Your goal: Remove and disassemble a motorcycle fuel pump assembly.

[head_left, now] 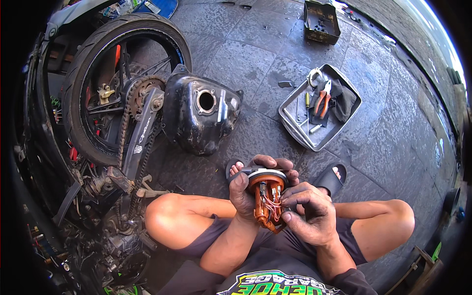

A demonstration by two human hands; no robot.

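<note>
An orange-brown fuel pump module (263, 199) with a dark round flange and pale ring at its top is held up over my lap. My left hand (242, 192) wraps round its flange and left side, fingers behind and thumb in front. Thin pink and white wires run down the module's open front. My right hand (312, 211) has thumb and forefinger closed together at these wires on the right side; the fingertips hide what exactly is pinched. Both hands are smeared with dark grease. Beyond them stands a black fuel tank (194, 115) with a round hole in its top.
A motorcycle rear wheel (73, 98) with chain and swingarm (137, 137) stands at the left. Ahead to the right lies a grey metal tray (322, 142) with orange-handled pliers (322, 102), screwdrivers and a dark cloth (346, 104). A dark open box (322, 37) sits farther off.
</note>
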